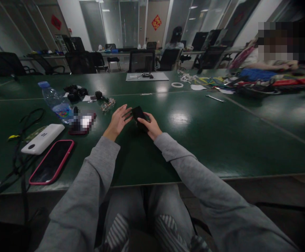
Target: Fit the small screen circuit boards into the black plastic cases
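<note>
My right hand (150, 126) is closed around a small, dark, flat rectangular object (139, 114), with the thumb lying across its face. It is tilted above the green table; the frame does not show what kind of thing it is. Just to its left, my left hand (120, 119) is open, fingers spread, their tips close to the object's left edge. Whether they touch it I cannot tell. A pair of thin-framed glasses (108, 104) lies beyond my left hand.
On the left are a plastic water bottle (55, 101), a white power bank (43, 139), a pink-cased phone (52, 162) and black cables (17, 154). A wrench-like metal tool (215, 98) and white tape ring (177, 85) lie to the right. People sit beyond.
</note>
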`<action>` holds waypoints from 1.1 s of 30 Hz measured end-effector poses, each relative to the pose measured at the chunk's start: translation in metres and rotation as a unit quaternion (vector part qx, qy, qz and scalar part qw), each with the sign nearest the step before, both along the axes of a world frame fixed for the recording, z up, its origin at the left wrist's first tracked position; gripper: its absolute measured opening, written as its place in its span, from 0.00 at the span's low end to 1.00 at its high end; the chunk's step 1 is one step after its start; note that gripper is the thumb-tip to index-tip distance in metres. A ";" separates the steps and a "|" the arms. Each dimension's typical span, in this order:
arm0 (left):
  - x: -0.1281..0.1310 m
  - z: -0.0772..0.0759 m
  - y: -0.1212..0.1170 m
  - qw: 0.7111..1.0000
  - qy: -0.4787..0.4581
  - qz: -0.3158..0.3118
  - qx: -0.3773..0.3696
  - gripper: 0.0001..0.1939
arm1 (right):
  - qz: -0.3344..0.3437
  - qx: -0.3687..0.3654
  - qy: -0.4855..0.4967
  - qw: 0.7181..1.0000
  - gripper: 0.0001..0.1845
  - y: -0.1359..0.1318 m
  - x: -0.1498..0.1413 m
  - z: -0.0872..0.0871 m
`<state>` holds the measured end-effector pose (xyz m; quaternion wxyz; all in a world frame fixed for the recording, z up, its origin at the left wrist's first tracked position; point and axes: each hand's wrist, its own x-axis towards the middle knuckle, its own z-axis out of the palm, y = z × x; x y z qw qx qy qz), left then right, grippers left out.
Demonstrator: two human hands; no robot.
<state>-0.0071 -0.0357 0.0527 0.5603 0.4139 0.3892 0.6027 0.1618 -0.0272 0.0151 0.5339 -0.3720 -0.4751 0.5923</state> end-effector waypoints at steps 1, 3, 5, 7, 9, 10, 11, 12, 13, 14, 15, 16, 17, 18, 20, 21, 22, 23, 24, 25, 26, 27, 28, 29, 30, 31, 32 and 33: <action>0.000 0.000 0.000 1.000 -0.020 0.003 0.013 0.18 | 0.025 -0.066 0.078 0.994 0.23 0.002 0.001 0.002; 0.001 -0.001 0.000 0.998 -0.038 0.020 0.039 0.17 | 0.072 -0.155 0.193 0.966 0.17 0.004 0.002 0.007; 0.003 -0.003 0.001 0.998 -0.028 0.041 0.050 0.16 | 0.094 -0.188 0.250 0.945 0.14 0.004 0.004 0.012; 0.006 -0.005 0.001 0.998 -0.011 0.047 0.031 0.15 | 0.093 -0.195 0.268 0.939 0.14 0.003 0.006 0.016; 0.009 -0.008 0.001 0.999 -0.011 0.028 -0.011 0.15 | 0.086 -0.189 0.271 0.940 0.13 0.001 0.007 0.019; 0.011 -0.009 0.001 0.999 -0.017 0.011 -0.035 0.16 | 0.083 -0.185 0.273 0.940 0.13 0.001 0.007 0.020; 0.013 -0.010 0.001 0.998 -0.025 -0.007 -0.056 0.17 | 0.083 -0.181 0.276 0.940 0.14 0.000 0.008 0.020; 0.014 -0.010 0.001 0.997 -0.034 -0.025 -0.072 0.18 | 0.083 -0.179 0.279 0.940 0.15 -0.001 0.008 0.021; 0.016 -0.010 0.001 0.995 -0.041 -0.041 -0.083 0.19 | 0.085 -0.179 0.284 0.938 0.16 -0.001 0.008 0.021; 0.017 -0.009 0.001 0.994 -0.046 -0.054 -0.088 0.20 | 0.086 -0.181 0.290 0.936 0.17 -0.002 0.009 0.021; 0.017 -0.009 0.000 0.993 -0.047 -0.063 -0.089 0.20 | 0.086 -0.184 0.296 0.933 0.18 -0.002 0.010 0.021; 0.018 -0.008 0.000 0.993 -0.042 -0.070 -0.087 0.21 | 0.087 -0.186 0.302 0.931 0.18 -0.002 0.011 0.021; 0.018 -0.008 -0.001 0.993 -0.034 -0.075 -0.083 0.22 | 0.089 -0.188 0.307 0.929 0.18 -0.002 0.011 0.021; 0.018 -0.007 -0.001 0.993 -0.023 -0.079 -0.080 0.23 | 0.093 -0.189 0.309 0.928 0.18 -0.002 0.012 0.020; 0.018 -0.007 -0.002 0.994 -0.005 -0.084 -0.076 0.25 | 0.096 -0.191 0.307 0.927 0.18 0.000 0.013 0.019; 0.018 -0.008 -0.002 0.993 -0.003 -0.086 -0.076 0.26 | 0.093 -0.195 0.306 0.927 0.18 0.001 0.014 0.018; 0.018 -0.009 -0.002 0.993 -0.008 -0.088 -0.077 0.26 | 0.090 -0.202 0.305 0.927 0.18 0.003 0.014 0.017; 0.018 -0.010 -0.002 0.993 -0.018 -0.090 -0.080 0.26 | 0.086 -0.210 0.304 0.925 0.18 0.004 0.014 0.016; 0.018 -0.011 -0.001 0.992 -0.032 -0.092 -0.086 0.25 | 0.083 -0.218 0.305 0.924 0.18 0.005 0.015 0.016; 0.019 -0.013 -0.001 0.990 -0.049 -0.093 -0.093 0.24 | 0.077 -0.225 0.305 0.922 0.18 0.006 0.015 0.015; 0.019 -0.015 0.000 0.988 -0.067 -0.093 -0.102 0.24 | 0.069 -0.232 0.305 0.921 0.19 0.007 0.015 0.015; 0.020 -0.017 0.000 0.986 -0.083 -0.092 -0.110 0.24 | 0.057 -0.235 0.303 0.922 0.19 0.007 0.015 0.015; 0.022 -0.019 0.001 0.984 -0.095 -0.091 -0.116 0.23 | 0.041 -0.236 0.299 0.924 0.19 0.007 0.014 0.016; 0.023 -0.020 0.001 0.983 -0.103 -0.090 -0.120 0.24 | 0.025 -0.232 0.293 0.927 0.19 0.007 0.013 0.016; 0.025 -0.021 0.001 0.983 -0.105 -0.088 -0.121 0.24 | 0.010 -0.224 0.286 0.932 0.19 0.006 0.012 0.017; 0.028 -0.022 0.000 0.985 -0.099 -0.085 -0.115 0.24 | -0.002 -0.211 0.278 0.937 0.19 0.005 0.011 0.018; 0.031 -0.022 0.000 0.988 -0.085 -0.079 -0.103 0.23 | -0.012 -0.196 0.271 0.942 0.18 0.005 0.010 0.018; 0.035 -0.022 -0.002 0.992 -0.063 -0.072 -0.083 0.23 | -0.018 -0.182 0.262 0.948 0.17 0.005 0.009 0.018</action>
